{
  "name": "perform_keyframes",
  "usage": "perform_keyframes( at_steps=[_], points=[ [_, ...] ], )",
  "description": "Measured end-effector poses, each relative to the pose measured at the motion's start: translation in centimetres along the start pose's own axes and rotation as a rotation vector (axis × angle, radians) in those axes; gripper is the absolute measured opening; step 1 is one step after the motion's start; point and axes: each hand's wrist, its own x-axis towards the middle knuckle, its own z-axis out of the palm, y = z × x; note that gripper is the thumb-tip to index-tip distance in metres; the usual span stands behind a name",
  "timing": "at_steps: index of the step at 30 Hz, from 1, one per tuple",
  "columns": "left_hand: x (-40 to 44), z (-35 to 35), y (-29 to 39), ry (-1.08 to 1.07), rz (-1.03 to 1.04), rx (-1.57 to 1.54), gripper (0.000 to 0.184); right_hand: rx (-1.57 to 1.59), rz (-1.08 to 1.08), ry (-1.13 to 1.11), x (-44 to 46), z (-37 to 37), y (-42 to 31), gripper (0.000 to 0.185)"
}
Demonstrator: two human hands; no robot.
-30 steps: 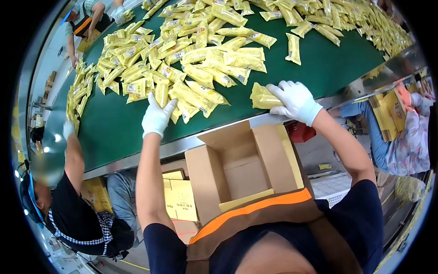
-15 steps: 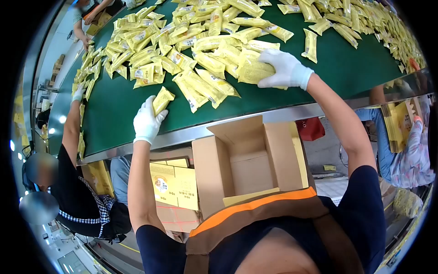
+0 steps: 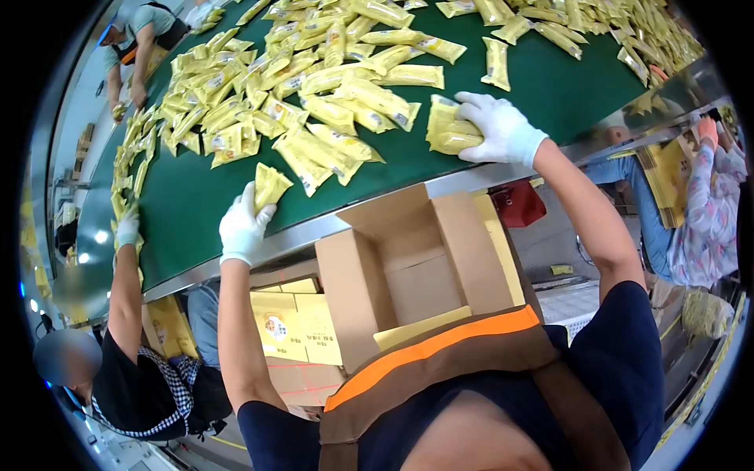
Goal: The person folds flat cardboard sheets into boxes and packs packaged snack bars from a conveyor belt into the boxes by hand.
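Observation:
My left hand (image 3: 245, 225), in a white glove, is closed around a yellow wrapped snack packet (image 3: 271, 187) near the belt's front edge. My right hand (image 3: 503, 129), also gloved, grips a small bunch of yellow snack packets (image 3: 451, 128) just over the belt; how many is hidden by the fingers. Between the hands, loose packets (image 3: 318, 155) lie on the green conveyor belt (image 3: 385, 182). Below the belt edge stands an open brown carton (image 3: 428, 286), flaps folded out and its cardboard bottom showing.
A metal rail (image 3: 302, 234) runs along the belt's near side. Printed yellow boxes (image 3: 294, 326) lie left of the carton. Co-workers stand on both sides; one gloved co-worker's hand (image 3: 128, 228) reaches onto the belt. A red bag (image 3: 520, 204) is behind the carton.
My right hand has drawn its bunch of packets off the pile, nearer the belt's front edge. My left hand has moved slightly towards me with its packet. The whole view has shifted a little.

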Motion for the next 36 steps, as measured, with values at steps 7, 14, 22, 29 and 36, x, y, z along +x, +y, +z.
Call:
perform_keyframes(
  at_steps=[7,14,22,29,36],
  points=[
    [1.7,-5.7,10.1,0.07,0.217,-0.569,0.078,-0.101,-0.045,0.101,-0.5,-1.8,-1.1,0.064],
    [4.4,-3.8,12.7,-0.148,0.501,0.059,0.079,0.054,0.445,-0.212,-1.7,-2.2,1.0,0.084],
    [2.8,-5.5,7.1,-0.172,0.279,-0.163,0.079,1.353,0.413,-0.423,8.3,-3.9,-1.9,0.073],
    [1.7,-4.3,6.8,-0.234,0.398,0.137,0.082,0.282,0.227,-0.414,14.0,2.4,-8.2,0.096],
    [-1.3,-3.7,7.7,-0.068,0.294,0.146,0.074,-0.079,0.084,-0.218,5.1,-1.7,-3.6,0.075]
  ],
)
